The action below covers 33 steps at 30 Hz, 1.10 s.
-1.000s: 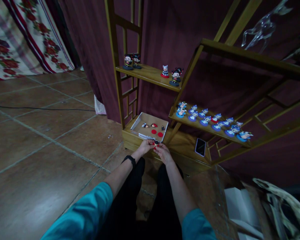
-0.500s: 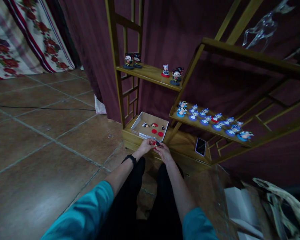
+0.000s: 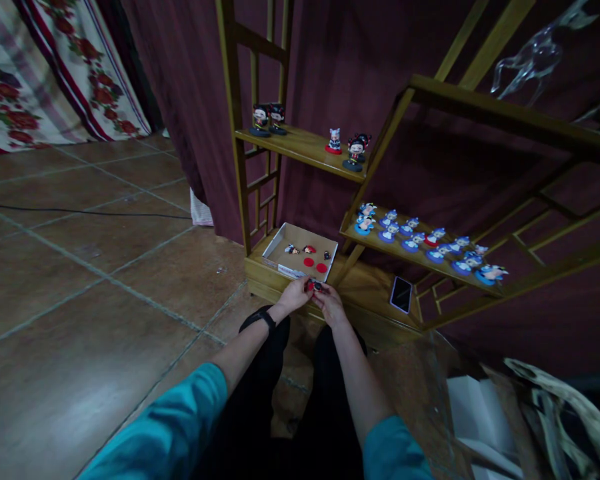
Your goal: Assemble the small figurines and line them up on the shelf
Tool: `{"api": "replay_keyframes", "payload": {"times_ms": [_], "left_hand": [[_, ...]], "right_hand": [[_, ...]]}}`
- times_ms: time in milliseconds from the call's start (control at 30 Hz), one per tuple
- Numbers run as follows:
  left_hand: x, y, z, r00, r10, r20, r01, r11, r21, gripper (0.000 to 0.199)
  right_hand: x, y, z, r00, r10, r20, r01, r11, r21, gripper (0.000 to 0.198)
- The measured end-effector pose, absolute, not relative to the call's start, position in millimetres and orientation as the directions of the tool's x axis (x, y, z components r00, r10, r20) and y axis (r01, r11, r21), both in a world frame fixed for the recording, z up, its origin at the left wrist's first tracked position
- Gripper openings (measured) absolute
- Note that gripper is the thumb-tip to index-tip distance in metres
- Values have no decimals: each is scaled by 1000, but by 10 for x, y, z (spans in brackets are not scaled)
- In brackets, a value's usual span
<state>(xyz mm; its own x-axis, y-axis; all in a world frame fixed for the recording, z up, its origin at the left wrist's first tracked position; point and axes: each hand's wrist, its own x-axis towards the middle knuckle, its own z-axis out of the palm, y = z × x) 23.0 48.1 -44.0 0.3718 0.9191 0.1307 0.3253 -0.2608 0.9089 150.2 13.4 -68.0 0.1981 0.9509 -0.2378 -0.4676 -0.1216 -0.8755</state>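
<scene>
My left hand (image 3: 296, 295) and my right hand (image 3: 331, 306) meet just in front of a shallow cardboard box (image 3: 285, 268). Between their fingertips is a small red and black figurine (image 3: 317, 287); both hands are closed on it, and its lower part is hidden by fingers. Inside the box lie a black and white figurine piece (image 3: 291, 249), a red and dark piece (image 3: 309, 249) and a small dark piece (image 3: 327, 255). Two red discs, a left one (image 3: 309, 262) and a right one (image 3: 321, 268), lie flat near the box's front side.
A wooden shelf unit (image 3: 300, 149) stands ahead, with dark figurines (image 3: 355, 153) on its upper left board. Several blue-based figurines (image 3: 389, 231) line the lower right board. A phone (image 3: 401, 295) lies on the base. A clear glass animal (image 3: 535, 59) stands high at right.
The small figurine has turned a little between my fingers and shifted slightly to the right. My head view has moved slightly. The things in the box lie as before.
</scene>
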Motion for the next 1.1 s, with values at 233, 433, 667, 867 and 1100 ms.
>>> {"api": "replay_keyframes", "payload": {"times_ms": [233, 433, 667, 867, 1100], "left_hand": [[174, 319, -252, 471, 857, 210, 725, -511, 462, 51], [168, 289, -251, 560, 810, 174, 746, -584, 319, 48], [165, 272, -282, 599, 774, 204, 741, -633, 225, 49], [157, 259, -292, 649, 731, 211, 719, -680, 143, 51], [158, 243, -285, 666, 713, 218, 712, -695, 101, 47]], "right_hand": [[1525, 115, -627, 225, 941, -253, -466, -124, -876, 37], [1532, 103, -617, 185, 952, -246, -477, -132, -869, 35], [1537, 107, -621, 183, 951, -250, -451, -145, -881, 38], [1553, 100, -591, 195, 952, -237, -425, -136, -895, 37], [1563, 92, -579, 197, 954, -225, -389, -135, -911, 38]]}}
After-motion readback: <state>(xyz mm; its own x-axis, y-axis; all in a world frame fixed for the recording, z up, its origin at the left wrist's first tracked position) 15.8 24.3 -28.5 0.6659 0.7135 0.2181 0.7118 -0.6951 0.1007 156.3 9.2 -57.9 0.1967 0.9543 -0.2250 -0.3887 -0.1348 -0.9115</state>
